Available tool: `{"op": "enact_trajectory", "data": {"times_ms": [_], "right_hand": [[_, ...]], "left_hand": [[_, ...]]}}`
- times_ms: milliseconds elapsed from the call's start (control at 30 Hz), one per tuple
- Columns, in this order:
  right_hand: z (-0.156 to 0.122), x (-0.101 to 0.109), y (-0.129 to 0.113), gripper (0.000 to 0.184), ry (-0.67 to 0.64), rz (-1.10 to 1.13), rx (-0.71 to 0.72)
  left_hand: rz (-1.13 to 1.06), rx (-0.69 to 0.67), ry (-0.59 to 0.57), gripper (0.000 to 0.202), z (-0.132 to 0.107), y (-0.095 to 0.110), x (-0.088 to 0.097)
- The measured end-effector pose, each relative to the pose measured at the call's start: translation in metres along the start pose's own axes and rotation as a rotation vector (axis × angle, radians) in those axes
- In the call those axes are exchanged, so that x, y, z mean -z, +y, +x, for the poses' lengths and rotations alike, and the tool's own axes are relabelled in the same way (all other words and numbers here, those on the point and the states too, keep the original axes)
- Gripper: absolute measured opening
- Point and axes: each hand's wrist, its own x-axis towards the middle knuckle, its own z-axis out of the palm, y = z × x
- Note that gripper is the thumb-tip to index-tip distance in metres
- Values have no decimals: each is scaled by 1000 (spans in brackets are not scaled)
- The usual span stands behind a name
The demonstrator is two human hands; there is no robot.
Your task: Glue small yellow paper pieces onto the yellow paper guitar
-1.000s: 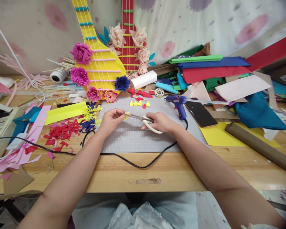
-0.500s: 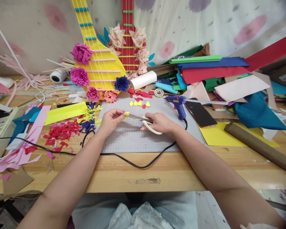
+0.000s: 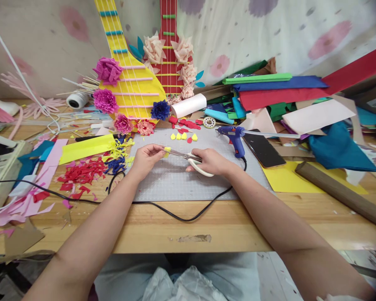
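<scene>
My left hand (image 3: 146, 159) pinches a small yellow paper piece (image 3: 167, 149) over the grey cutting mat (image 3: 175, 184). My right hand (image 3: 211, 161) grips white-handled scissors (image 3: 191, 159), and their blades reach the yellow piece. Several cut yellow petals (image 3: 183, 136) and red petals (image 3: 188, 124) lie at the mat's far edge.
A blue glue gun (image 3: 235, 136) stands right of my right hand, its black cord (image 3: 175, 215) looping along the front of the mat. A phone (image 3: 265, 150) lies beside it. Paper scraps (image 3: 81, 173) litter the left. Paper guitars with flowers (image 3: 134, 83) lean at the back; stacked coloured sheets (image 3: 285, 94) fill the right.
</scene>
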Motion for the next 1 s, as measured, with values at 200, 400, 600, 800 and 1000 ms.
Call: {"op": "enact_trajectory", "data": {"times_ms": [200, 400, 600, 800, 1000], "right_hand": [[0, 0, -2, 45, -14, -42, -24], [1, -3, 0, 46, 8, -39, -12], [2, -2, 1, 45, 28, -20, -20], [1, -2, 2, 45, 43, 1, -15], [1, -2, 3, 45, 38, 3, -25]], "left_hand": [[-30, 27, 39, 35, 0, 0, -2], [-33, 23, 60, 36, 0, 1, -4], [-19, 37, 40, 36, 0, 1, -2], [-51, 63, 15, 34, -2, 6, -3], [-59, 116, -16, 36, -4, 10, -6]]}}
